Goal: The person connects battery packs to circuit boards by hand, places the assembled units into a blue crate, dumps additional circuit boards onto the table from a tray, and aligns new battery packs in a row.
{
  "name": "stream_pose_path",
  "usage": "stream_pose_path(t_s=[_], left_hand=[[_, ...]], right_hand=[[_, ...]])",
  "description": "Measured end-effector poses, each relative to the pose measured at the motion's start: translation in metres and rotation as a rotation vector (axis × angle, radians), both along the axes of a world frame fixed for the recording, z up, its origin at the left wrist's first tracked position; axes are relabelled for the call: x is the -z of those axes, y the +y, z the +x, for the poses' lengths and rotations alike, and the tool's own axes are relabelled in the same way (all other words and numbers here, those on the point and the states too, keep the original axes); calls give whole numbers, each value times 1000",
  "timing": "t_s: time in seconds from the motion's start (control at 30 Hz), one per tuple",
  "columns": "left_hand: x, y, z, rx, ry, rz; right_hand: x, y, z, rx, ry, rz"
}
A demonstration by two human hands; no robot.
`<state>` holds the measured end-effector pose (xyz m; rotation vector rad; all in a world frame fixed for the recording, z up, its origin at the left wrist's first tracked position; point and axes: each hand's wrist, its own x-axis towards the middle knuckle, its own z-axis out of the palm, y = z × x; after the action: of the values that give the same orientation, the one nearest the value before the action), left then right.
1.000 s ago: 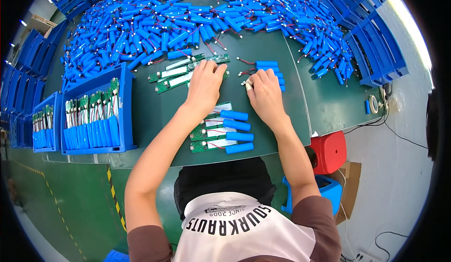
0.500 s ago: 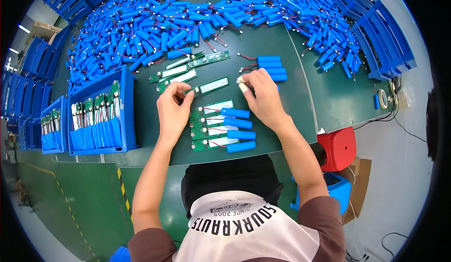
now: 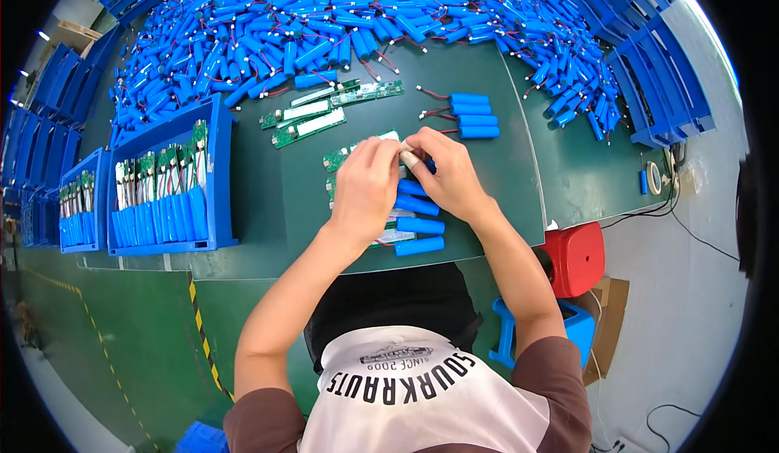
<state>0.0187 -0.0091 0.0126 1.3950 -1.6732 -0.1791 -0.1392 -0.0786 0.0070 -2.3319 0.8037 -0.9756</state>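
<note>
My left hand (image 3: 365, 189) and my right hand (image 3: 445, 175) meet fingertip to fingertip over a green circuit board (image 3: 335, 160) with a white strip. Pale finger covers show on my right fingers. A blue cylindrical battery cell (image 3: 431, 164) shows between my right thumb and fingers. The left fingers are pinched together, and what lies in them is hidden. Just below, several blue cells (image 3: 419, 226) lie on a column of boards, partly behind my left hand. Beyond my hands rest several loose boards (image 3: 310, 126). To their right is a stack of wired cells (image 3: 475, 120).
A large heap of blue cells with red wires (image 3: 268, 43) covers the table's far side. Two blue bins (image 3: 219, 169) of boards and cells stand at left. Blue racks (image 3: 661, 79) rise at right, near a tape roll (image 3: 654, 175). A red stool (image 3: 574, 258) stands beside the table.
My hands have come together over the board. The right hand has moved left from the cell stack with a blue cell; the left hand has moved right and nearer to me.
</note>
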Motion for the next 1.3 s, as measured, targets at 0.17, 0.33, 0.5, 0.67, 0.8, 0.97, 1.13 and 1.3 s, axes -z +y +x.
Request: stream_pose_path(t_s=[0.17,0.33,0.5,0.67,0.8,0.97,1.13,1.3], left_hand=[[-10,13,35,-264,-112,107],[2,17,58,-88,-67,220],[1,33,48,-76,-24,200],[20,44,33,-149,-211,88],[22,44,37,-121,-192,98],[19,44,39,-106,-180,92],[24,44,40,-79,-127,118],[23,43,42,-65,-109,136]], right_hand=[[-14,-13,0,6,52,132],[-21,-32,39,-159,295,-76],[-18,-21,47,-213,519,-48],[-15,-6,47,-190,406,-103],[-13,-2,46,-187,306,-64],[-14,-5,45,-225,292,-47],[-16,-5,46,-227,345,-56],[-23,-7,52,-191,408,112]])
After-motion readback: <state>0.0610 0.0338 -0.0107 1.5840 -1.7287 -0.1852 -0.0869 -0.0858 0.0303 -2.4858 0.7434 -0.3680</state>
